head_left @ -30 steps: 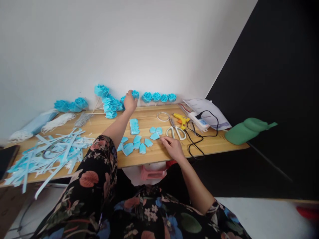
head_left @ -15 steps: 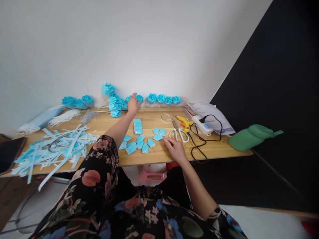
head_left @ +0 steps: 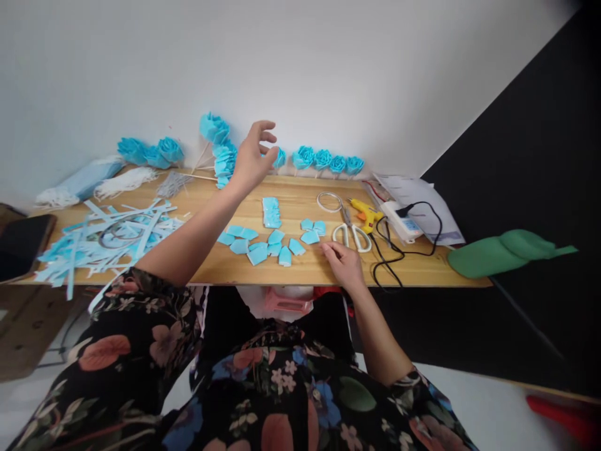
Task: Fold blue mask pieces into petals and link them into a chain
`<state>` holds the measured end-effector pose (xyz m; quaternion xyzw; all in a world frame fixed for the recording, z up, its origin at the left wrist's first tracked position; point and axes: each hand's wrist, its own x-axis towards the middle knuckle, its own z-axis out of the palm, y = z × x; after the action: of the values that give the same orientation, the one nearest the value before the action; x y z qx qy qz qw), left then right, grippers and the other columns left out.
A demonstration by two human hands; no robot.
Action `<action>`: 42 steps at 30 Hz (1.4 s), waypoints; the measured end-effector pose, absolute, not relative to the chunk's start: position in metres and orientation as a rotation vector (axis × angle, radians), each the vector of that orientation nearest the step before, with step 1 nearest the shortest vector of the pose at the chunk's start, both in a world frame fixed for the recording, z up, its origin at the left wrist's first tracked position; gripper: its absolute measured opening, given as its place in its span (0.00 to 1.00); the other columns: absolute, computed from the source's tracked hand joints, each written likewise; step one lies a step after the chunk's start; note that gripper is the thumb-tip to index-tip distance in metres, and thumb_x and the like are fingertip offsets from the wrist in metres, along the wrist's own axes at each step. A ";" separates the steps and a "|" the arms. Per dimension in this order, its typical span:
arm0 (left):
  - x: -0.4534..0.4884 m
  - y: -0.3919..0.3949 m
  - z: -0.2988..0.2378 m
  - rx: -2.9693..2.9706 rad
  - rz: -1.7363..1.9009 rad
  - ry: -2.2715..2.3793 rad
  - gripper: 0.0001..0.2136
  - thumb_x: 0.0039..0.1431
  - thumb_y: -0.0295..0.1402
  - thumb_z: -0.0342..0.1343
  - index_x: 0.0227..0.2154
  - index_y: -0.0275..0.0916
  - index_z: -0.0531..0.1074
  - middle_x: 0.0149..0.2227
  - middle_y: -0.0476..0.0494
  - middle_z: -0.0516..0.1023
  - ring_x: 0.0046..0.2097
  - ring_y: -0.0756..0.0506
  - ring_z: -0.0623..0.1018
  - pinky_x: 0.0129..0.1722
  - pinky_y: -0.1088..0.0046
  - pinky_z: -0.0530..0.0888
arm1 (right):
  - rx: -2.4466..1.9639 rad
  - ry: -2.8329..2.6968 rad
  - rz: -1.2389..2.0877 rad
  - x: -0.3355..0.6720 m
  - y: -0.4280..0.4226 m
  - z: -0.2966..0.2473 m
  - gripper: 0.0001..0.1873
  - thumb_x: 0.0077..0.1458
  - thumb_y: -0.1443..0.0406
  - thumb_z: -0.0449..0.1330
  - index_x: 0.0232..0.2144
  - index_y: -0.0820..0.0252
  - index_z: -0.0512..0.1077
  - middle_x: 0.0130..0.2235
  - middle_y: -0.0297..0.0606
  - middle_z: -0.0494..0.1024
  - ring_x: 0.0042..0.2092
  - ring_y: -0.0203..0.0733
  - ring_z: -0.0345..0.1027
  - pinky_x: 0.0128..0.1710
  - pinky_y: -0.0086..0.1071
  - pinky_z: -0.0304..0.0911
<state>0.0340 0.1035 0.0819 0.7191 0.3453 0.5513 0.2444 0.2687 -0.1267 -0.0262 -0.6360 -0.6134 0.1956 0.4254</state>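
My left hand [head_left: 256, 153] is raised in front of the wall, fingers apart and slightly curled, holding nothing. Behind and below it stand blue paper-like roses, partly hidden; a tall rose [head_left: 215, 128] on a thin stick is to its left. On the table edge rests my right hand [head_left: 345, 266], its thumb and fingers drawn together; whether anything small is between them is hidden. Just beyond its fingertips lie several cut blue petal pieces [head_left: 310, 237]. More petal pieces [head_left: 257, 254] are spread to the left, below a neat blue stack [head_left: 271, 212].
White-handled scissors [head_left: 347, 233], a wire coil [head_left: 329, 202], a yellow glue gun [head_left: 366, 214] and a power strip [head_left: 401, 220] with black cable lie right. A green bottle [head_left: 502, 254] lies at the right end. Blue-white strips [head_left: 101, 244] and a phone [head_left: 24, 246] are left.
My left hand has risen from the roses along the wall, and its fingers have spread. My right hand stays by the petal pieces. The whole view has tilted and shifted slightly.
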 end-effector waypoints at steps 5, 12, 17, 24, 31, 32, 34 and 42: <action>0.016 0.066 0.070 1.864 1.412 0.906 0.18 0.59 0.27 0.54 0.52 0.41 0.69 0.43 0.44 0.78 0.34 0.50 0.78 0.31 0.77 0.75 | -1.430 -1.577 0.371 0.260 -0.117 0.001 0.18 0.65 0.54 0.56 0.35 0.57 0.81 0.34 0.38 0.84 0.34 0.42 0.76 0.36 0.33 0.67; -0.003 0.071 0.032 1.637 1.391 1.094 0.12 0.58 0.31 0.55 0.45 0.36 0.73 0.39 0.42 0.79 0.32 0.49 0.78 0.28 0.75 0.76 | -1.573 -1.954 0.292 0.233 0.002 0.026 0.15 0.66 0.63 0.55 0.44 0.56 0.81 0.47 0.42 0.86 0.49 0.49 0.78 0.49 0.38 0.68; -0.013 0.077 0.014 1.765 1.355 1.291 0.12 0.59 0.32 0.54 0.43 0.35 0.77 0.39 0.41 0.82 0.33 0.47 0.78 0.32 0.73 0.76 | -1.731 -2.135 0.370 0.212 0.067 0.015 0.17 0.65 0.69 0.54 0.49 0.58 0.80 0.53 0.45 0.83 0.54 0.51 0.75 0.54 0.38 0.64; -0.011 0.073 0.009 1.926 1.162 1.430 0.15 0.63 0.31 0.52 0.47 0.34 0.80 0.38 0.39 0.84 0.37 0.43 0.80 0.40 0.69 0.76 | -1.676 -2.211 0.503 0.205 0.088 0.007 0.11 0.63 0.65 0.59 0.40 0.58 0.82 0.43 0.38 0.85 0.43 0.44 0.76 0.43 0.32 0.63; -0.010 0.075 0.007 1.862 1.089 1.388 0.16 0.64 0.34 0.52 0.48 0.36 0.81 0.44 0.39 0.84 0.35 0.45 0.80 0.38 0.71 0.75 | -1.606 -2.045 0.538 0.209 0.083 0.002 0.08 0.59 0.64 0.57 0.34 0.58 0.76 0.36 0.36 0.82 0.39 0.41 0.73 0.41 0.32 0.64; -0.009 0.075 0.008 1.825 1.074 1.363 0.16 0.64 0.36 0.52 0.46 0.36 0.81 0.43 0.40 0.84 0.34 0.45 0.80 0.36 0.71 0.75 | -1.564 -2.021 0.563 0.210 0.080 0.005 0.08 0.59 0.63 0.57 0.35 0.58 0.76 0.36 0.35 0.82 0.39 0.40 0.74 0.42 0.32 0.65; -0.008 0.074 0.009 1.717 1.054 1.274 0.16 0.64 0.40 0.52 0.42 0.35 0.81 0.42 0.39 0.84 0.34 0.45 0.79 0.33 0.72 0.74 | -1.412 -1.931 0.678 0.214 0.072 0.013 0.08 0.57 0.61 0.58 0.35 0.58 0.75 0.36 0.35 0.82 0.39 0.40 0.74 0.43 0.32 0.66; -0.002 0.062 0.016 1.428 0.918 0.909 0.22 0.55 0.52 0.62 0.32 0.34 0.79 0.30 0.41 0.80 0.30 0.49 0.77 0.28 0.76 0.72 | -1.189 -1.595 0.846 0.220 0.051 0.011 0.11 0.51 0.56 0.62 0.31 0.57 0.74 0.31 0.32 0.79 0.34 0.38 0.73 0.41 0.34 0.67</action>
<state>-0.0020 0.0616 0.0159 0.6087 0.3873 0.3914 0.5712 0.2203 0.0508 0.0108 -0.4854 -0.6510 0.3452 0.4706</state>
